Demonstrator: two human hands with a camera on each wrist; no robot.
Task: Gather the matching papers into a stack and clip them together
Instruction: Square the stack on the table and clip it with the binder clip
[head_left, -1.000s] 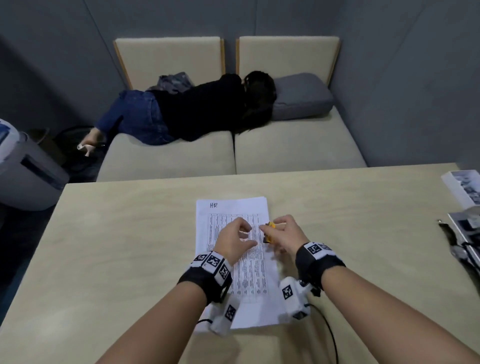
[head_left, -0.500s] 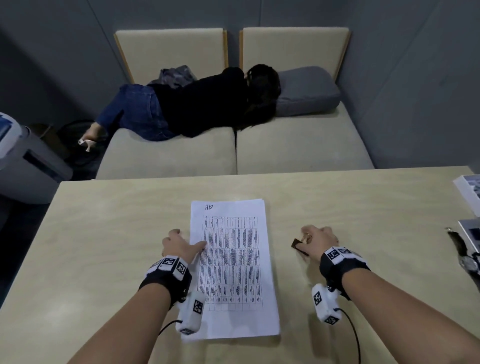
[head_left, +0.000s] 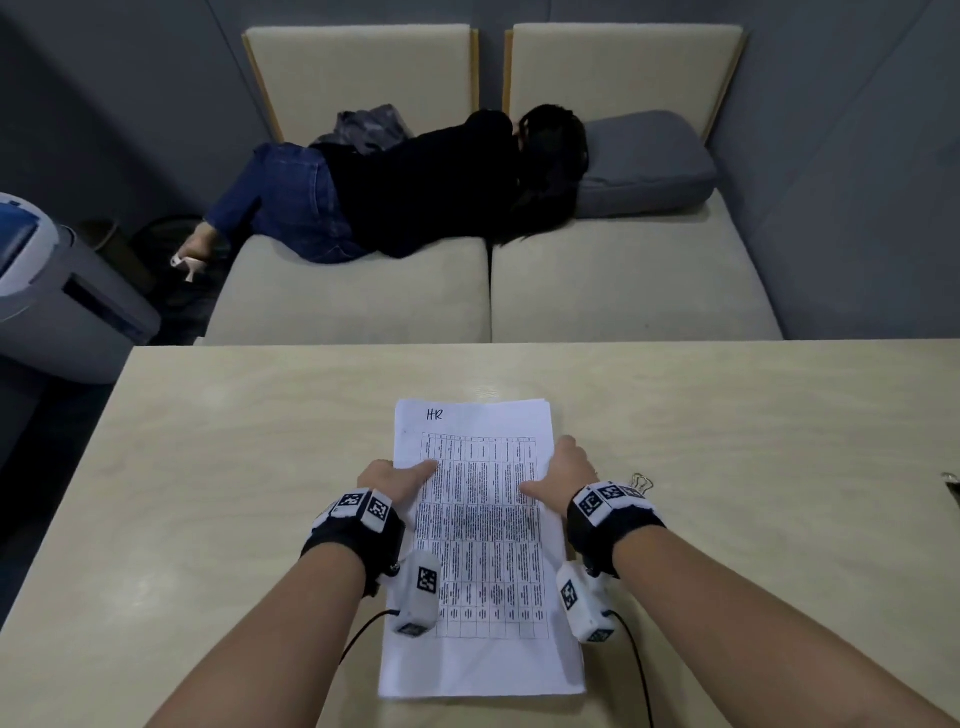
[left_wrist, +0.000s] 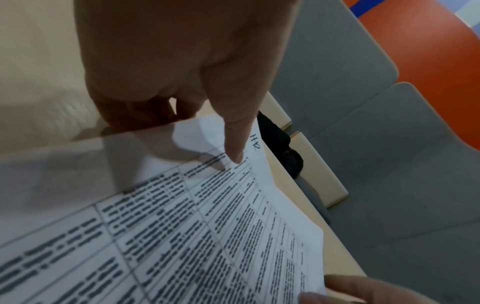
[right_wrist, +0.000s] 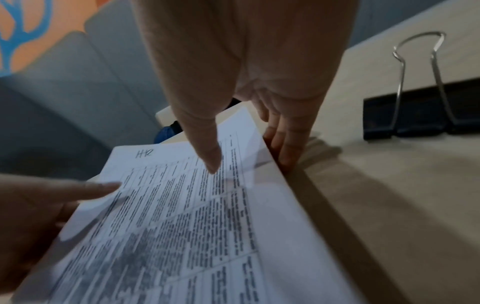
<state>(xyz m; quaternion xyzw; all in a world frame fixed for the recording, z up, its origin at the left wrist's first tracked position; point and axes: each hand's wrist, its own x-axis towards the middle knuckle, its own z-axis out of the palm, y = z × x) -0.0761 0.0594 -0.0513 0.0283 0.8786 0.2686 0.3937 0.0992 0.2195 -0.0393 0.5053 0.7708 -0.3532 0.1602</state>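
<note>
A white paper stack (head_left: 483, 571) with a printed table and a handwritten "HR" lies lengthwise in the middle of the table (head_left: 234, 467). My left hand (head_left: 395, 480) holds its left edge, thumb on top and fingers curled beneath (left_wrist: 233, 144). My right hand (head_left: 569, 475) holds the right edge, thumb on the sheet (right_wrist: 207, 154) and fingers down along the side. The edges look slightly raised in the wrist views. A black binder clip (head_left: 641, 483) with wire handles lies on the table just right of my right hand, free (right_wrist: 420, 115).
Beyond the table's far edge a person (head_left: 415, 192) lies on a beige sofa (head_left: 623, 291). A grey appliance (head_left: 52, 291) stands at the left. A small dark item (head_left: 950, 488) shows at the table's right edge.
My right hand carried the clip off the sheet and set it down on the table to the right. Both hands then came in and took the side edges of the stack.
</note>
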